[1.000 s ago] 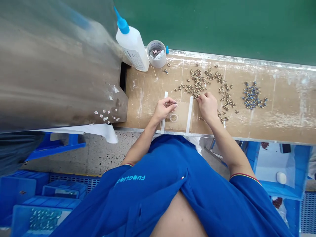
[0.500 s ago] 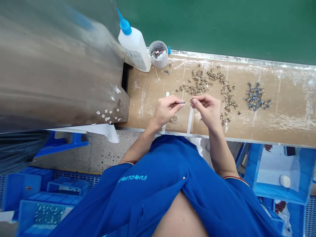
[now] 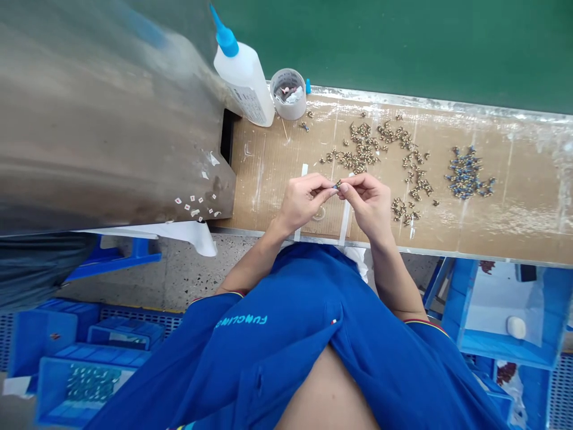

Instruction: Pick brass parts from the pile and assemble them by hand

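Over the cardboard-covered bench, my left hand pinches a small blue piece between thumb and fingers. My right hand pinches a small brass-coloured metal piece against it, and the fingertips of both hands nearly meet. Just beyond my hands lies a loose spread of small brass-coloured metal pieces. To the right is a separate pile of similar pieces with blue parts. A small clear round disc lies below my hands.
A white bottle with a blue nozzle and a tape-roll cup of scraps stand at the back left. A metal surface with small paper bits borders the left. Blue bins sit below the bench on both sides.
My right hand has moved left, bringing the brass-coloured piece up to the blue piece in my left hand. The left hand stays nearly in place.
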A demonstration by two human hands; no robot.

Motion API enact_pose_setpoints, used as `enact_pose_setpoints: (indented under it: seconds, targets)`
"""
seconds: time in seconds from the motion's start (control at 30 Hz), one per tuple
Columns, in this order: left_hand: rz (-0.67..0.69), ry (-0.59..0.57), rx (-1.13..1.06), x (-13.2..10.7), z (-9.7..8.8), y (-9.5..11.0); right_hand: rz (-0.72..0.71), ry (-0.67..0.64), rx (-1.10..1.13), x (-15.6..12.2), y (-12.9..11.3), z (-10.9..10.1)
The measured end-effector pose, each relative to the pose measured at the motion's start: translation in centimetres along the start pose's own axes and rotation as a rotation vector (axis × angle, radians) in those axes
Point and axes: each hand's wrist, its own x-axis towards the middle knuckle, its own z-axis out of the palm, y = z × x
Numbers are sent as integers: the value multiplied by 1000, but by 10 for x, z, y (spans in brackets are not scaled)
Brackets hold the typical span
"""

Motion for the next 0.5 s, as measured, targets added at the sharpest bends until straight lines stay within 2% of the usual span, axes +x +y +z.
enact_pose_setpoints:
  seconds: [0.23,0.5]
  targets:
    - [83,0,52,2,-5,-1,-66,-11,-37,-1,-3,3]
    - [134,-62,114,3,-15,11,-115,-121,20,-3,-9,5]
